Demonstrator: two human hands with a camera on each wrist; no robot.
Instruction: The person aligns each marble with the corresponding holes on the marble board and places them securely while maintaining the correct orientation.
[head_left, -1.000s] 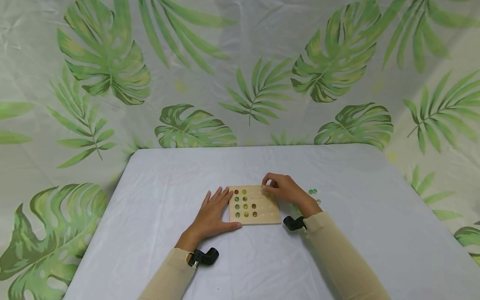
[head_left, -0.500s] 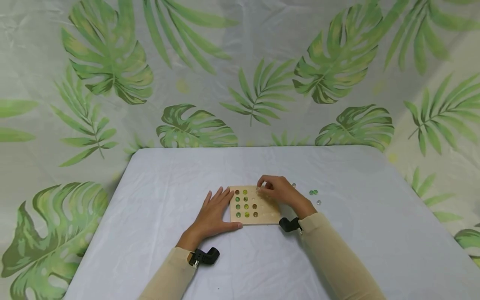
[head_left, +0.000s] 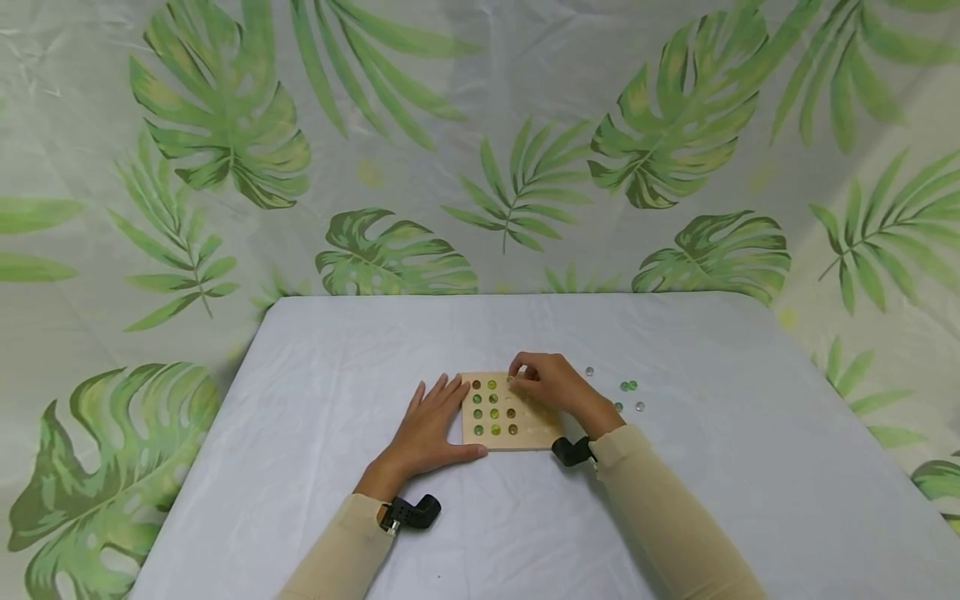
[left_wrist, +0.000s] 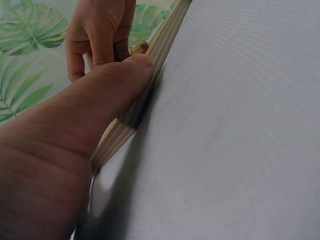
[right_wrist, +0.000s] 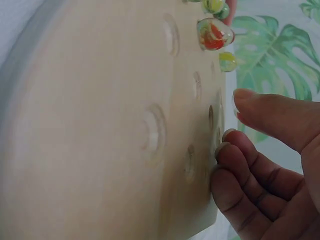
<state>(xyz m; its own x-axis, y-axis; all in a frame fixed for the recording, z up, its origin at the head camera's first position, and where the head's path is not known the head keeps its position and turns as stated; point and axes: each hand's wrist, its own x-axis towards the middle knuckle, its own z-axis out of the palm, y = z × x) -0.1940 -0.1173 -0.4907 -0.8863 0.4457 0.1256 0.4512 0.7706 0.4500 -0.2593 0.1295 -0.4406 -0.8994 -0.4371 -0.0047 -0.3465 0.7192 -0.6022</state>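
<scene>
Board (head_left: 540, 441), pale wood, drilled with shallow holes: seen in the head view lying flat on the white-clothed table (head_left: 345, 342), between the two hands. Left hand (head_left: 427, 429): fingers spread and straight, set against the board's left edge. Right hand (head_left: 566, 387): thumb and fingertips drawn together over the far end of the third column; a clear marble (head_left: 510, 379), mostly hidden, seems to be pinched there. Seated marbles (head_left: 496, 430): two columns filled, two more in the third. Loose marbles (head_left: 633, 385): green and clear, scattered to the right.

Risk, as judged: the smooth marble could be let slip off-centre and be rolled away, or a seated neighbour be knocked by the knuckles. Orientation: long axis laid left to right, holed face upward, no pointed end.

Left wrist view: left thumb (left_wrist: 125, 82) laid along the board's near edge; an amber marble (left_wrist: 139, 47) just beyond its tip. Should this pressure be eased, the board could be shifted.

Right wrist view: curled fingers (right_wrist: 232, 192) beside the board's face; a red-streaked marble (right_wrist: 214, 35) near unfilled holes (right_wrist: 154, 130). Marble contact cannot be told from this side.
</scene>
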